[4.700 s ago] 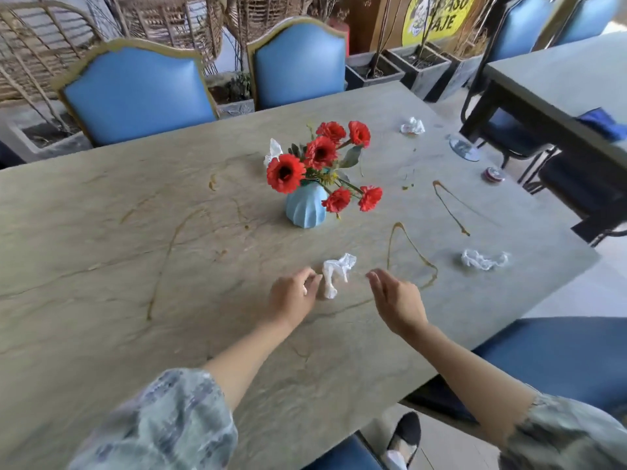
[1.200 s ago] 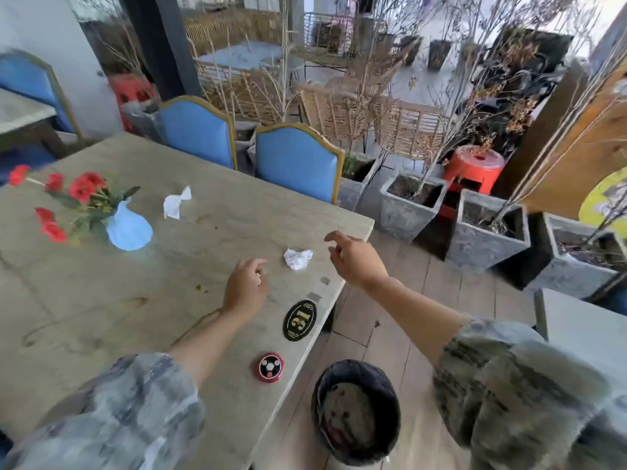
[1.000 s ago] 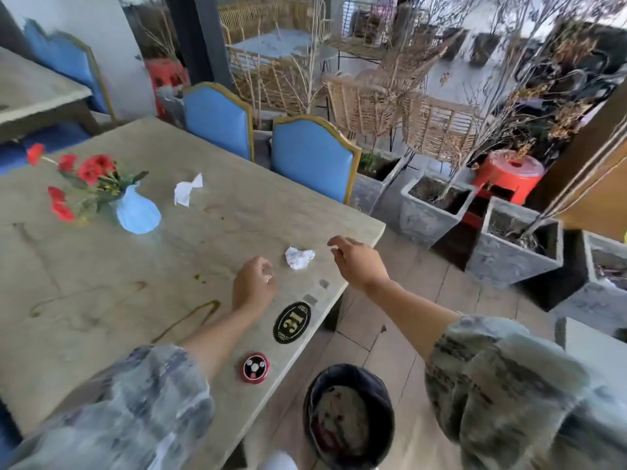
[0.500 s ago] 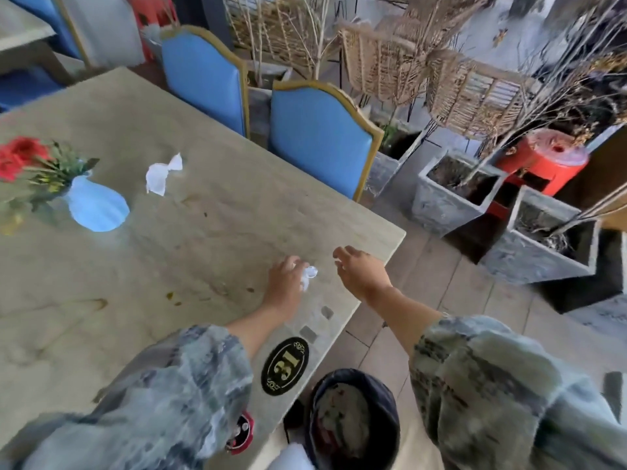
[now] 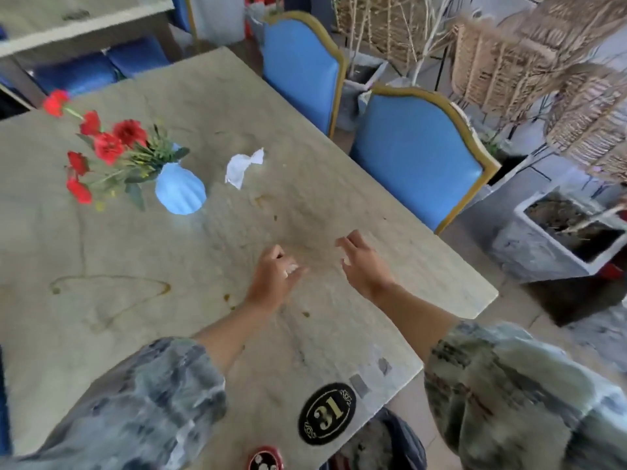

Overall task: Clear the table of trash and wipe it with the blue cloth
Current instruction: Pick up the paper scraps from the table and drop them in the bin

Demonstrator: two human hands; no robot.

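1. Currently the left hand [image 5: 274, 276] has its fingers curled over a small white wad [image 5: 291, 267], most likely a crumpled tissue; only a sliver shows between the fingertips. Grip: grasping the wad, held just above the desk [image 5: 339, 205].
2. Right hand [image 5: 361, 262] hovers beside the left, fingers loosely spread, holding nothing; grip released.
3. A second piece of trash, the larger white napkin [image 5: 242, 167], lies on the desk well ahead of the left hand and slightly to its left, just right of the blue vase [image 5: 180, 189] with red flowers [image 5: 108, 147].
4. Handling judgement: the napkin looks very light, soft and crushable, not slippery and not fragile. A pinch at the raised twisted peak, or a full-hand scrunch over its middle, should lift it. Being so light, it could drift if released carelessly.
5. Risk: the vase stands close beside it; reaching from the right side would avoid knocking the flowers.
6. Brown streaks and spots [image 5: 112, 290] mark the desk left of the left hand; wiping not yet done.
7. Blue cloth not in view. A dark bin [image 5: 400, 446] shows below the desk edge, near the number plate [image 5: 327, 413].
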